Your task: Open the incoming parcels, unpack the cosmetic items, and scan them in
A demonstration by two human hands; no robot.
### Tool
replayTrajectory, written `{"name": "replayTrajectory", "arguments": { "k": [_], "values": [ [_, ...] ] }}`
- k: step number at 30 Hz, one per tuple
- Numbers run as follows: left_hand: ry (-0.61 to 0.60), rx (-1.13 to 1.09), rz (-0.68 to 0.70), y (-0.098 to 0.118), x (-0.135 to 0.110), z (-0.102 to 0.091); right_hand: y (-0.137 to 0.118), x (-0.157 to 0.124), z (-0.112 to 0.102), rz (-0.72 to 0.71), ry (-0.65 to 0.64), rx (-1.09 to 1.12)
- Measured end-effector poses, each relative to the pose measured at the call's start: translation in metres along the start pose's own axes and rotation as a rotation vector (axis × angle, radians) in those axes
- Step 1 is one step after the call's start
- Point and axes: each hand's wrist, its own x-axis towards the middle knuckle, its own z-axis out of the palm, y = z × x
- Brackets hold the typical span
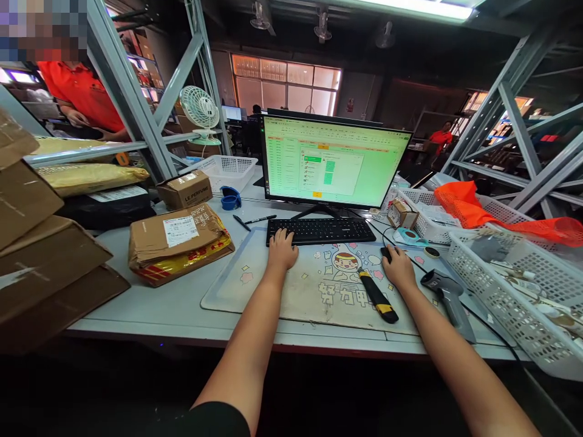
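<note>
My left hand (283, 249) rests on the left end of a black keyboard (332, 230), fingers spread over its keys. Over a black computer mouse (385, 254) lies my right hand (399, 266), its fingers wrapped around it. Behind the keyboard stands a monitor (387, 164) showing a green-tinted spreadsheet with a window in front. Between my forearms, a black and yellow utility knife (377, 297) lies on the printed desk mat (296, 297). A grey barcode scanner (449, 297) sits just right of my right wrist.
Cardboard parcels (182, 237) and stacked boxes (45, 261) crowd the left side. White plastic baskets (501, 291) line the right, one with orange cloth (469, 203). A blue tape roll (230, 199), pens (255, 219) and a fan (199, 108) stand left of the monitor. A person in red (86, 97) is at far left.
</note>
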Motion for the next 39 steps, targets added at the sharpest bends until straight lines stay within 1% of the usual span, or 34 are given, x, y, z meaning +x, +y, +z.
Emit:
{"name": "replayTrajectory", "arguments": {
  "k": [4, 6, 14, 19, 22, 25, 30, 39],
  "values": [
    [0.002, 0.007, -0.009, -0.001, 0.001, 0.004, -0.001, -0.003, -0.003, 0.0, 0.084, 0.022],
    [-0.005, 0.013, -0.01, -0.001, 0.001, 0.005, -0.002, -0.004, -0.004, -0.001, 0.101, 0.031],
    [-0.041, 0.018, -0.024, 0.003, 0.002, 0.0, -0.008, -0.004, -0.008, 0.045, -0.002, 0.017],
    [-0.009, 0.041, 0.01, 0.001, 0.002, 0.001, -0.009, -0.004, -0.01, 0.064, 0.003, 0.022],
    [-0.023, 0.073, 0.042, -0.001, 0.002, 0.002, -0.01, -0.005, -0.011, 0.072, -0.01, 0.024],
    [-0.04, 0.081, 0.045, 0.0, 0.003, 0.002, -0.011, -0.005, -0.012, 0.118, -0.02, 0.017],
    [-0.029, 0.078, 0.049, -0.001, 0.006, 0.001, -0.013, -0.004, -0.015, 0.168, -0.033, 0.013],
    [-0.014, 0.076, 0.055, -0.005, 0.008, 0.006, -0.015, -0.003, -0.018, 0.165, -0.057, 0.026]
  ]
}}
